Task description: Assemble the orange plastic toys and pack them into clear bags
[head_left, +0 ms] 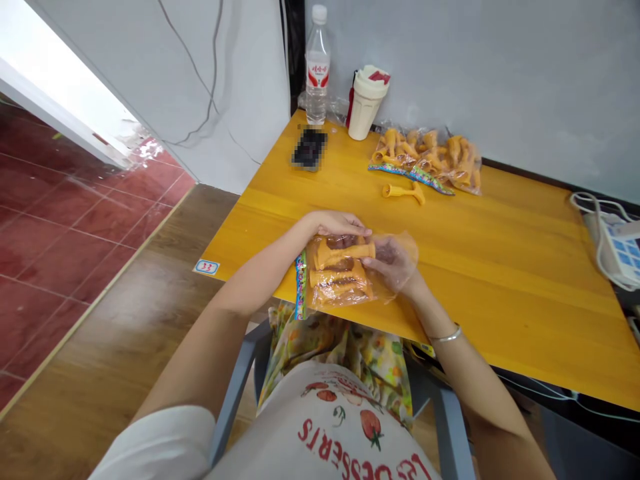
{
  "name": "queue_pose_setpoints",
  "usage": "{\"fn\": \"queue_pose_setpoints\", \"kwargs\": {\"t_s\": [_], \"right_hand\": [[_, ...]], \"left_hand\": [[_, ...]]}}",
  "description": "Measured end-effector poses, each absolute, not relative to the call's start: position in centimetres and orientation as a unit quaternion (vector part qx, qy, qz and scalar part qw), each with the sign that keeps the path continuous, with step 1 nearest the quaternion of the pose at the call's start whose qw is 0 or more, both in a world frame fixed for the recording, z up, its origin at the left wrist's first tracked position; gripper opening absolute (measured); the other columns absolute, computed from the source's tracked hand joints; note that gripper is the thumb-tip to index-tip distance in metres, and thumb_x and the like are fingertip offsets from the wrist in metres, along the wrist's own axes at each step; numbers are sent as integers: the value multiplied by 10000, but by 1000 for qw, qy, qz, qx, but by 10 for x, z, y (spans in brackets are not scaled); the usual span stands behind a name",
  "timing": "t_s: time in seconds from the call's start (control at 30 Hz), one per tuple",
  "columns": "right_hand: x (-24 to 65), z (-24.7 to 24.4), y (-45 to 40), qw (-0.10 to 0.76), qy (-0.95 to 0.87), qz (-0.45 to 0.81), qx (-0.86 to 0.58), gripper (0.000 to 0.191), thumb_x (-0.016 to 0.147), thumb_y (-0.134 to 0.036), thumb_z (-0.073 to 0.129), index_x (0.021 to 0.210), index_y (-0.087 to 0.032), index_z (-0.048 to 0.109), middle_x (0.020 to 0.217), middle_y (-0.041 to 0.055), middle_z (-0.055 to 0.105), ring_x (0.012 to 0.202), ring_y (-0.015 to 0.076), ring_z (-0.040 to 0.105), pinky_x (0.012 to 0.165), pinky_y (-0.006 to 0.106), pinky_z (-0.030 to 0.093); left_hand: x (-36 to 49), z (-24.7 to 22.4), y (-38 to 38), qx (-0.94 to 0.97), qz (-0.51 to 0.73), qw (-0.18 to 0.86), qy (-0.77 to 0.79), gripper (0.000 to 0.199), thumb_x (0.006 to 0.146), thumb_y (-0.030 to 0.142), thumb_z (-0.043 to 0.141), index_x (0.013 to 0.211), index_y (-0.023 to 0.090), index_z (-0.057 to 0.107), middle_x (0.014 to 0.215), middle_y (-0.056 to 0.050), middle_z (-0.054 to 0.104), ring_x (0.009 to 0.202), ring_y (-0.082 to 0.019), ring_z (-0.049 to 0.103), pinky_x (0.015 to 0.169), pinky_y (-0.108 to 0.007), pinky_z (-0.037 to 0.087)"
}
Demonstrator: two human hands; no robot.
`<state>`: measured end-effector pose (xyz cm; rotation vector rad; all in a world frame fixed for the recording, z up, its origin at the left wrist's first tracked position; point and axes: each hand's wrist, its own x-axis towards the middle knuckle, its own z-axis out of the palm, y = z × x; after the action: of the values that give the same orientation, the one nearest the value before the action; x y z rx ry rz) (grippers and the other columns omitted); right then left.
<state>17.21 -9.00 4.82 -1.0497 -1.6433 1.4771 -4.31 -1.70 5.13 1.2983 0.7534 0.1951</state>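
A clear plastic bag (pixel 345 297) with a colourful header strip (pixel 301 285) lies at the table's front edge. Several orange hammer-shaped plastic pieces (pixel 338 275) show through it. My left hand (pixel 340 225) is closed on the bag's far side, its fingers partly hidden behind the upper orange piece. From the right, my right hand (pixel 393 261) reaches into the bag's open end, with film over the fingers. Its thumb and fingers are closed around the end of the upper hammer-shaped piece (pixel 350 252).
One loose orange piece (pixel 403 191) lies on the table (pixel 500 267) beyond my hands. Behind it are filled bags (pixel 425 157) of similar pieces. A water bottle (pixel 317 73), a cream cup (pixel 367 107) and a blurred dark phone-like object (pixel 310 148) stand or lie farther back. A power strip (pixel 623 247) is at right.
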Motion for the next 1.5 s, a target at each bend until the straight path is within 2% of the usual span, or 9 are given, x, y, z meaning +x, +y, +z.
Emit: {"fn": "queue_pose_setpoints", "kwargs": {"t_s": [0.17,0.3,0.47,0.57,0.77,0.97,1.07,1.27,1.5], "right_hand": [[168,42,-80,294,-764,360,-448,502,723,-662,725,973,-237,631,985,103,699,941,301,661,857,481,533],[184,58,-69,230,-781,375,-443,550,700,-658,742,1031,-224,672,864,56,705,781,243,648,728,393,537],[223,80,-25,138,-782,346,-500,325,774,-501,694,805,-177,704,706,23,671,629,166,571,616,298,475],[230,77,11,161,-775,213,-573,256,810,-324,637,975,-148,721,880,78,724,711,194,618,745,357,517],[194,59,51,148,-813,84,-557,625,849,-185,537,1465,-131,445,1472,157,497,1262,307,534,1041,453,447],[179,64,34,58,-818,7,-572,511,933,-258,472,1442,-222,507,1337,156,585,1057,337,626,889,448,494],[198,71,13,125,-809,23,-574,491,939,-309,480,1421,-219,517,1294,155,603,973,303,642,815,404,510],[251,80,-46,449,-665,239,-547,525,900,-499,552,1367,-266,493,1037,66,683,760,184,638,661,319,541],[262,59,-102,530,-458,495,-514,419,784,-437,734,1139,-282,577,962,12,728,730,165,698,720,325,603]], "left_hand": [[-44,50,-15,609,93,731,293,458,729,587,768,870,153,735,634,-17,663,488,-79,518,450,-193,357],[-45,53,-14,629,70,731,255,461,615,460,882,942,172,731,827,-21,729,649,-113,617,546,-196,428],[-45,55,-12,642,57,717,265,520,615,372,890,1069,179,724,910,-31,740,698,-115,625,585,-192,448],[-45,58,-11,646,32,715,264,593,595,352,903,1128,178,711,849,-24,733,630,-102,591,519,-180,409],[-46,60,-13,642,41,719,263,588,606,375,900,1123,171,708,868,-25,736,655,-90,600,558,-162,424],[-46,60,-14,640,47,720,264,572,609,388,899,1103,170,714,857,-23,729,660,-97,604,561,-168,430],[-45,57,-12,646,43,718,256,574,622,406,891,1112,167,712,911,-37,737,684,-95,605,584,-169,438],[-46,53,-10,635,48,725,264,568,627,401,890,1109,162,706,975,-55,737,709,-101,624,591,-178,445],[-47,55,-10,639,55,721,261,523,649,356,880,1107,165,717,983,-57,746,755,-114,642,656,-193,479]]}}
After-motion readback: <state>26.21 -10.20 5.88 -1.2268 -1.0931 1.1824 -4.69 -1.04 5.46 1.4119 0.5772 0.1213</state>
